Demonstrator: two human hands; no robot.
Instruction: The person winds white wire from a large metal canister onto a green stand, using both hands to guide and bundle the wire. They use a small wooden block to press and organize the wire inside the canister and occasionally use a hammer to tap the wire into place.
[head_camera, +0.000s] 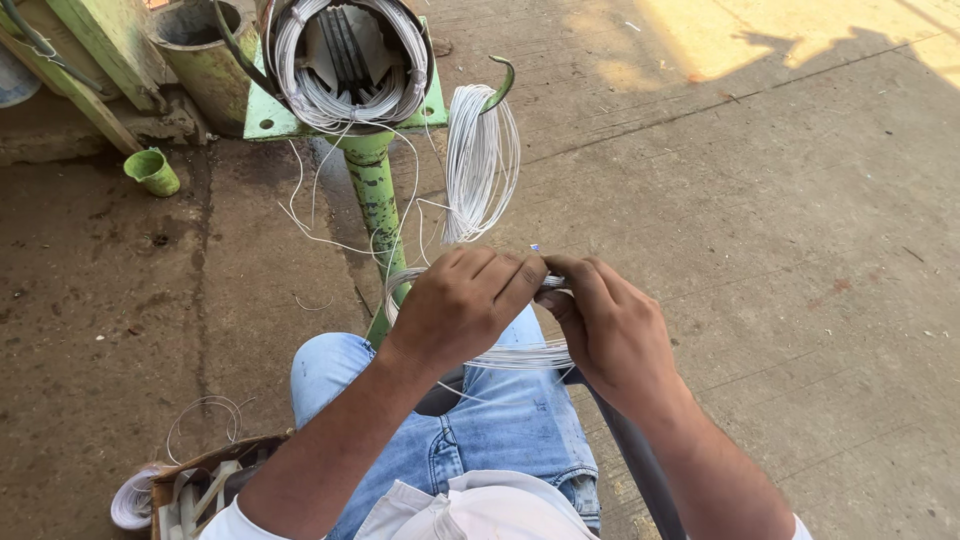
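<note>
Above the person's lap, the left hand (462, 308) and the right hand (610, 325) meet, and both are closed around a coil of thin white wire (520, 355) that lies across the blue jeans (500, 420). Just beyond them a second white coil (480, 165) hangs from a green hook (503, 80) on the green metal stand (375, 190), which rests on the concrete floor (750, 200).

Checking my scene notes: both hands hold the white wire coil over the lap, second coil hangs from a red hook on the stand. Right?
Not quite: the hook is green, not red, as the head view shows. The rest holds: left hand and right hand grip the white wire coil over the lap, and a second coil hangs from that hook.
</note>
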